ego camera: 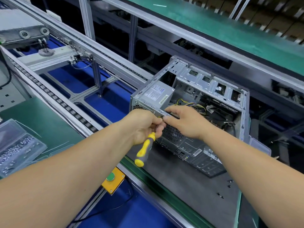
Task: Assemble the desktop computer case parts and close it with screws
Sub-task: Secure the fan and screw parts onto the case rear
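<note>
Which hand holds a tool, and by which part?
The left hand grips the screwdriver near the top of its handle. The right hand rests on the case edge.

Both bare forearms reach in from the near edge and converge toward centre. Left arm enters from near left, runs diagonally up-right; left hand (144,125) back-up, fingers curled, gripping a screwdriver (144,149) whose handle sticks out toward the near side below the palm. Right arm enters from near right, angled up-left; right hand (185,122) back-up, wrist roughly straight, fingers extended leftward, fingertips (166,118) meeting the left hand's fingers. Whether the right fingers pinch anything is hidden. Hands touching at fingertips.
</note>
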